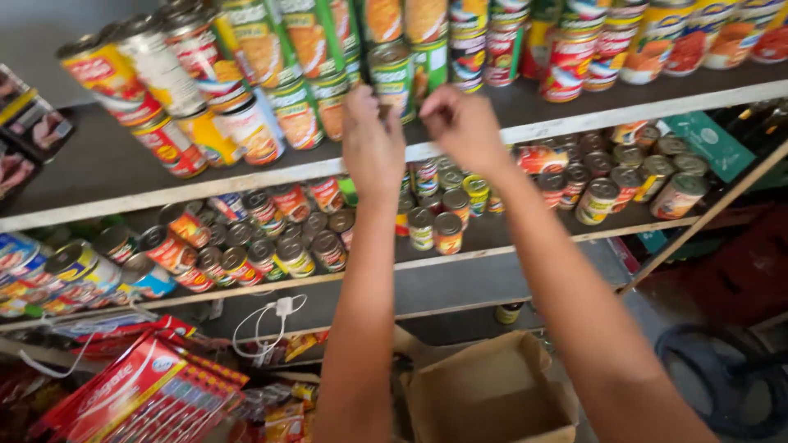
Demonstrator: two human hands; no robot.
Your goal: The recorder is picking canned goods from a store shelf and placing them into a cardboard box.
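both hands (373,139) (464,123) were gripping a green can (392,78) on the top shelf (574,107), nudging it into line, gently next

Green-labelled can (392,80), red-and-yellow cans (107,78), brown cardboard box (492,394), red toothpaste packs (131,394).

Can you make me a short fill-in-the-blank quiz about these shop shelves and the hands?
1. Both hands, left hand and right hand, reach to the ___ shelf.
2. The shelves mostly hold tin ___.
3. Below the arms sits an open ___ box.
4. A white ___ hangs under the lower shelf.

Missing words: top; cans; cardboard; cable
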